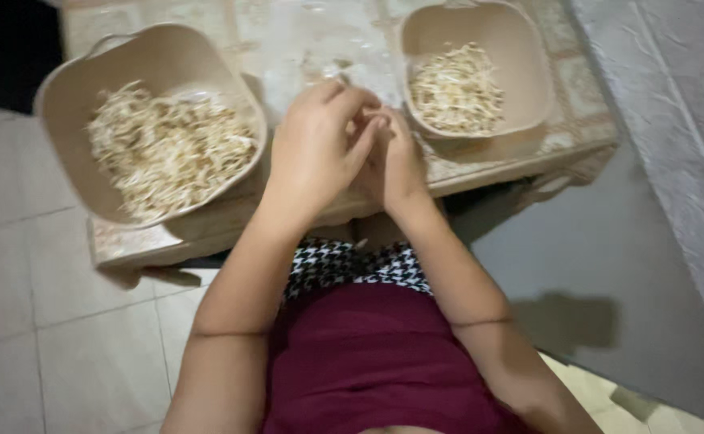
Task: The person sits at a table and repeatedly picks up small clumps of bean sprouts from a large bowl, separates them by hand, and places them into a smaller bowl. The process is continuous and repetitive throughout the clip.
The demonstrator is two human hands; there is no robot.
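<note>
Nearest to me is the lap: a dark red garment, then a strip of black-and-white checked cloth, with both forearms reaching forward over them. Just beyond, the two hands meet at the near edge of a low table [480, 173]. The left hand [316, 149] lies partly over the right hand [396, 165], fingers of both curled in and pinched together around something small between the fingertips (likely a single sprout, though it is too hidden and blurred to be sure). Neither hand is open.

Past the hands the sprouts sit in two beige tubs. The left tub [62, 96] is larger, tilted toward the person, and holds the bigger heap [167, 149]; it lies to the left of the hands, closer to the left one. The right tub [521, 48] stands ahead and to the right, just beyond the right hand, with a smaller pile [456, 88]. The hands are between the two, touching neither.
</note>
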